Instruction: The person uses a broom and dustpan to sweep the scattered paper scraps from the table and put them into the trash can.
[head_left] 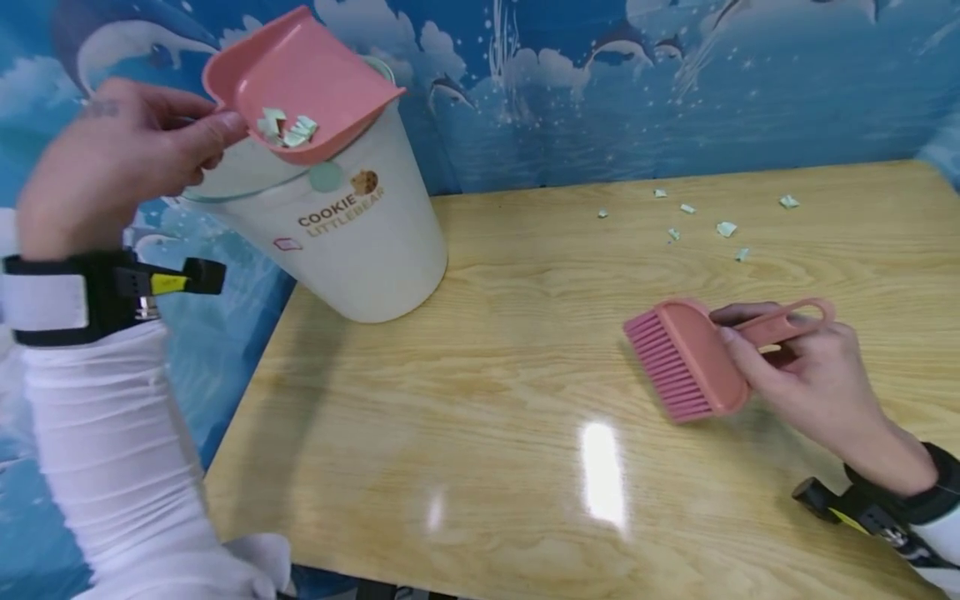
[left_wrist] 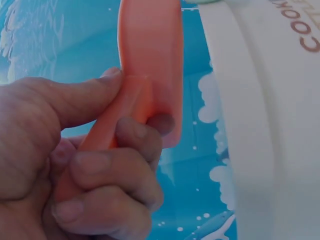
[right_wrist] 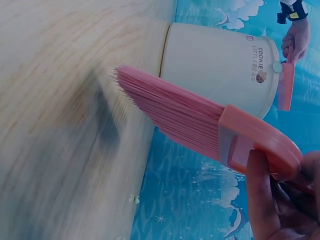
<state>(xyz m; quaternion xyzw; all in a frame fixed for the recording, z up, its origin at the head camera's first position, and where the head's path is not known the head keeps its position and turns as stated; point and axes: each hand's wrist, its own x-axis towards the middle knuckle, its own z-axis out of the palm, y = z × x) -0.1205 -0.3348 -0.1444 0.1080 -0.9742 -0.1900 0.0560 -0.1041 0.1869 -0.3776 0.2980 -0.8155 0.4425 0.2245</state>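
At the upper left, my left hand (head_left: 127, 154) grips the handle of a pink dustpan (head_left: 315, 75). The dustpan is over the mouth of a white bin (head_left: 375, 225) lettered "COOKIE LITTLEBEAR", with several pale green paper scraps (head_left: 300, 131) lying in its handle end. In the left wrist view, the fingers curl round the dustpan's handle (left_wrist: 117, 112). My right hand (head_left: 810, 375) holds a pink hand brush (head_left: 693, 358) by its neck, at the right of the table. In the right wrist view, its bristles (right_wrist: 170, 110) show above the wood; a shadow falls beneath them.
Several small paper scraps (head_left: 726, 229) are scattered on the wooden table (head_left: 480, 400) toward the back right. The bin stands at the table's back left corner. A blue cloth with dolphins (head_left: 540, 100) hangs behind the table.
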